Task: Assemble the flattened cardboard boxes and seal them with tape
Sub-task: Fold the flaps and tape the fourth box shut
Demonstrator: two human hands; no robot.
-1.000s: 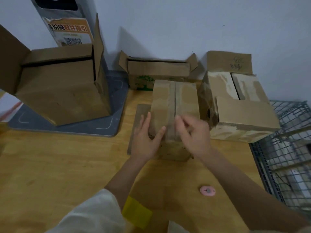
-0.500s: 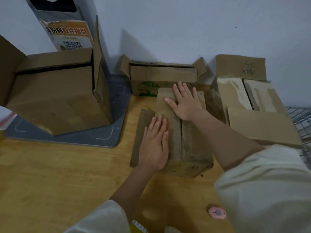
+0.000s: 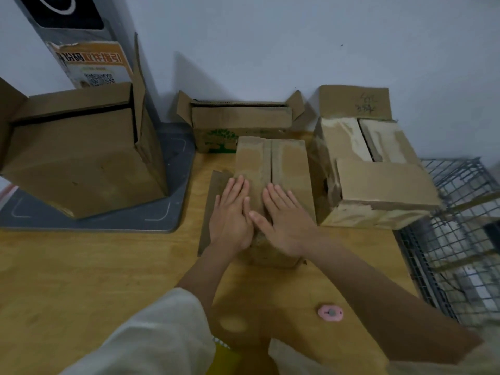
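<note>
A small brown cardboard box (image 3: pixel 273 182) is standing on the light wooden tabletop (image 3: pixel 81 280), near the middle of the view, with its two top flaps folded shut and meeting along a central seam running away from the viewer. The cardboard is looking worn, with pale scuffed patches along the far end of the flaps. Whether tape is covering the seam cannot be told. A flat piece of cardboard (image 3: pixel 213 209) is sticking out from under the box on its left side.

The left hand (image 3: pixel 231 215) is lying flat on the left flap, fingers straight and held together. The right hand (image 3: pixel 284 215) is lying flat on the right flap, fingers slightly spread, its thumb touching the left hand (both palms are pressing down and gripping nothing). Pale sleeves are covering the upper arms.

Just right of the box, touching or nearly so, a larger closed carton with torn, whitish flaps (image 3: pixel 370 169) is sitting. Behind it, against the wall, a low open carton with green print (image 3: pixel 238 123) is resting. At left, a big open carton (image 3: pixel 78 158) is sitting tilted on a grey mat (image 3: pixel 167 212).

A small pink round object (image 3: pixel 330 313) is lying on the tabletop near the right forearm. A grey wire cage (image 3: pixel 460 234) is standing off the table's right edge. The wall behind is plain pale grey.
</note>
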